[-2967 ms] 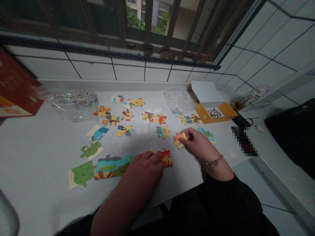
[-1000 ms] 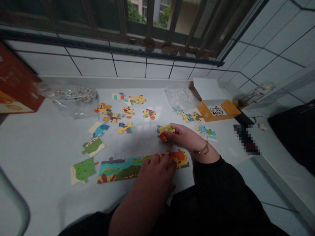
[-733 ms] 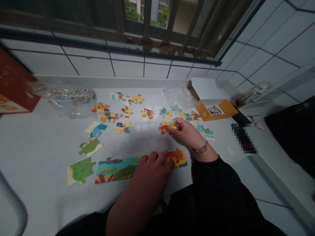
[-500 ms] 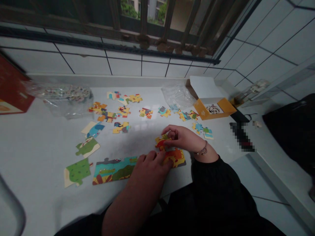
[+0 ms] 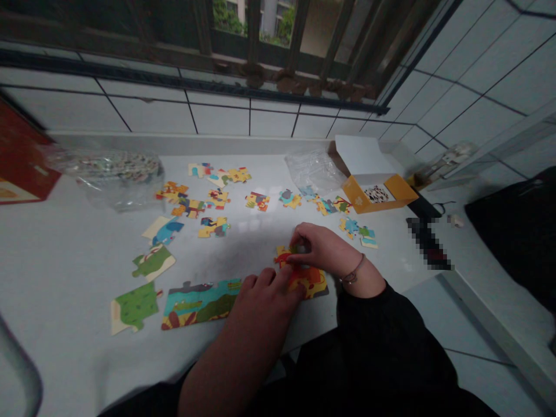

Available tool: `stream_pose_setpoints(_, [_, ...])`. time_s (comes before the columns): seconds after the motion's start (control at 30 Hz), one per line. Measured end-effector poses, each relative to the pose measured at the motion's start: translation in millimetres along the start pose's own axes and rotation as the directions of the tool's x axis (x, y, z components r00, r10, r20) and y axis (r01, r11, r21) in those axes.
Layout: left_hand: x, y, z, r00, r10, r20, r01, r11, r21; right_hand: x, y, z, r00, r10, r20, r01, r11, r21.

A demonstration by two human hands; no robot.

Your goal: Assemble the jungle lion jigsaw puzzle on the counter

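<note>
A joined strip of jigsaw puzzle [image 5: 202, 304] lies along the front of the white counter, with crocodile-like figures on its left part and orange and yellow artwork at its right end. My left hand [image 5: 263, 304] rests palm down across the strip, fingers stretched and hiding its middle. My right hand [image 5: 321, 249] pinches a red and yellow puzzle piece [image 5: 282, 256] between thumb and fingers, at the upper edge of the strip's right part. Fingers cover some of that piece, so I cannot tell whether it is interlocked. Left of the strip sits a loose green puzzle piece [image 5: 135, 307].
Several loose puzzle pieces [image 5: 257, 201] are scattered behind the strip. At the back left is a clear bag of pieces [image 5: 130, 174] beside a red box [image 5: 21, 156]. An open yellow box [image 5: 377, 194] and a crumpled plastic bag [image 5: 313, 168] stand at the back right.
My right hand has turned slightly and moved a little, with its fingers lower over the red and yellow piece. My left hand stays in place on the strip.
</note>
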State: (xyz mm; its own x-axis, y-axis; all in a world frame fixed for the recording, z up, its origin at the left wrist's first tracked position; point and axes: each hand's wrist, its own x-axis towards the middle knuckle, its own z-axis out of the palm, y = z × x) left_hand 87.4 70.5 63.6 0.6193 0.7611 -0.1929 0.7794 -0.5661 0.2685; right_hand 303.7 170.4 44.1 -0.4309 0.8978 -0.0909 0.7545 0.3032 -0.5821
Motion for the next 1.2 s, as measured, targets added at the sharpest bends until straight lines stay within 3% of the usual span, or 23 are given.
stream_pose_setpoints(0.23, [1,1,-0.3,1.000,0.004,0.019,-0.005,1.000,0.018,3,1,2,0.999,0.000,0.048,-0.002,0.999,0.040])
stream_pose_setpoints(0.33, [1,2,-1.1,1.000,0.007,0.018,-0.007,1.000,0.010,21,-4,-7,0.995,-0.051,-0.085,0.051,0.999,0.002])
stream_pose_setpoints(0.43, [0,2,-2.1,1.000,0.016,0.025,-0.016,1.000,0.008,55,-20,-20,0.971,-0.111,-0.214,0.075,0.982,-0.172])
stream_pose_setpoints(0.6, [0,1,-1.6,1.000,0.007,0.015,-0.008,1.000,0.024,120,-48,-21,0.994,-0.060,-0.089,0.023,0.932,-0.363])
stream_pose_setpoints(0.73, [0,0,3.7,0.999,0.027,-0.022,-0.026,0.999,0.033,144,-51,-13,1.000,-0.008,-0.009,0.004,0.925,-0.379])
stream_pose_setpoints(0.87, [0,-1,7.7,0.997,0.038,-0.068,-0.037,0.999,0.030,131,-41,-17,0.999,-0.015,0.029,0.023,0.951,-0.307])
stream_pose_setpoints(1.03, [-1,1,4.7,0.998,0.044,-0.043,-0.044,0.999,0.002,76,-17,-32,0.985,-0.001,-0.171,-0.024,0.989,-0.144])
stream_pose_setpoints(1.1, [-2,1,4.2,0.999,0.043,-0.031,-0.043,0.999,-0.004,47,-4,-36,0.971,0.054,-0.234,-0.052,0.999,0.014])
stream_pose_setpoints(1.2, [-2,1,5.4,0.998,0.043,-0.036,-0.043,0.999,-0.008,6,15,-36,0.979,0.140,-0.151,-0.075,0.925,0.371])
